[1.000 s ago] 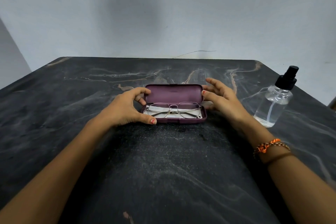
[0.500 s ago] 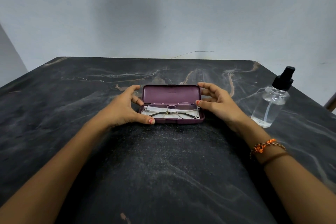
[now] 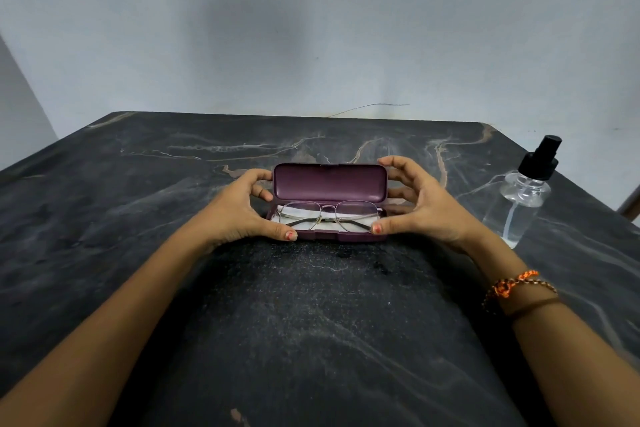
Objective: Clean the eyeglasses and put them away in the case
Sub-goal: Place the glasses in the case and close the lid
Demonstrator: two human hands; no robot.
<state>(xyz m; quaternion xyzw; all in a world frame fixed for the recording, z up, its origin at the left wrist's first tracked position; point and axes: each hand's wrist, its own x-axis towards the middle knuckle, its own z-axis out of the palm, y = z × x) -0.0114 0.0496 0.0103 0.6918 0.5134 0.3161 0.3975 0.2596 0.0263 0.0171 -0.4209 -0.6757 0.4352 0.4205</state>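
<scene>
Left fingers [image 3: 260,177]: I see my forefinger tip on the left end of the lid, my thumb flat along the near left corner of the base, the other fingers curled in between.
Left hand [image 3: 239,210]: it clamps the left end of the case, wrist low over the table.
Right fingers [image 3: 394,163]: spread apart, forefinger on the lid's right end, thumb on the near right corner of the base.
Right hand [image 3: 424,206]: it grips the right end of the case, mirroring the left.
Case [image 3: 329,184]: purple, open, lid standing upright at the far side, base flat on the table, held between both my hands.
Eyeglasses [image 3: 327,215]: folded, thin metal frame, lying inside the base on a white cloth [image 3: 304,222].
Bracelet [image 3: 516,286]: orange and brown cords around my right wrist.
Spray bottle [image 3: 523,198]: clear with a black pump top, upright, right of the case and well apart from my right hand.
Table [image 3: 311,322]: dark marble with pale veins, running to a grey wall at the far edge.
</scene>
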